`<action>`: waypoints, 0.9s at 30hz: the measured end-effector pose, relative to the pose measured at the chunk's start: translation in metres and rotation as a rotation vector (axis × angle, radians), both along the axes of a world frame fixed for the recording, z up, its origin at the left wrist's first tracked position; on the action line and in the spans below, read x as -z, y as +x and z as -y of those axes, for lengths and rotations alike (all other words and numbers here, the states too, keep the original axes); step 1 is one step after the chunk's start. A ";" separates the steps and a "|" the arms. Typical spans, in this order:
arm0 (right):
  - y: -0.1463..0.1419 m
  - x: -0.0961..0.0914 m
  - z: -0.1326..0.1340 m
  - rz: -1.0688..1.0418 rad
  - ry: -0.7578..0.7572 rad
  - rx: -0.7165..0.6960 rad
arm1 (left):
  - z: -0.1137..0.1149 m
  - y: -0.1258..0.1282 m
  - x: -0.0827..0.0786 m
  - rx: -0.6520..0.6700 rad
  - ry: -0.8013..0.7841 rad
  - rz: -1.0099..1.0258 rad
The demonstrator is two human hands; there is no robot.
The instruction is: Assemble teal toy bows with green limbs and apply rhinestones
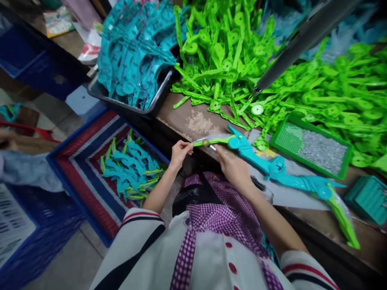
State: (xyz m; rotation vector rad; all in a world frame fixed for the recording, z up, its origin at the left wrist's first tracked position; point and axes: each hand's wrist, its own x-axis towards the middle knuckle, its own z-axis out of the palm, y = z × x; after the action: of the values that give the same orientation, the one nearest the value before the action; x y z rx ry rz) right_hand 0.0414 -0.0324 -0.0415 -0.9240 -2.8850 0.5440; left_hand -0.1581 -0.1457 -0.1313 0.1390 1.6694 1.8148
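My left hand (179,153) pinches the left tip of a green plastic arm piece (213,140) at the table's front edge. My right hand (232,166) is closed around the middle of that same piece, where it joins a teal plastic piece (246,149). More joined teal and green pieces (314,187) lie in a row to the right on the table. What sits under my right palm is hidden.
A large heap of green pieces (248,60) covers the table's back. A dark tray (160,96) holds teal pieces. A green tray of small metal parts (314,147) sits right. A striped bin (90,161) on the floor holds assembled pieces. Blue crates (27,237) stand left.
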 end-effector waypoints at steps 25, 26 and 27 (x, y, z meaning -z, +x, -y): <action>0.230 -0.048 -0.207 0.140 0.237 0.840 | 0.022 -0.018 -0.033 0.101 -0.196 -1.084; 0.223 -0.049 -0.227 0.089 0.247 0.810 | 0.021 -0.021 -0.041 0.099 -0.195 -1.209; 0.214 -0.048 -0.246 0.045 0.243 0.785 | 0.019 -0.023 -0.049 0.083 -0.184 -1.312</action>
State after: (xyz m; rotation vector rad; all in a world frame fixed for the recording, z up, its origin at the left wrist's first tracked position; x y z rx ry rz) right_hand 0.2555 0.2135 0.0066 -1.8576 -2.2486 0.0961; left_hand -0.1813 -0.1648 -0.0826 1.5442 2.5505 1.4988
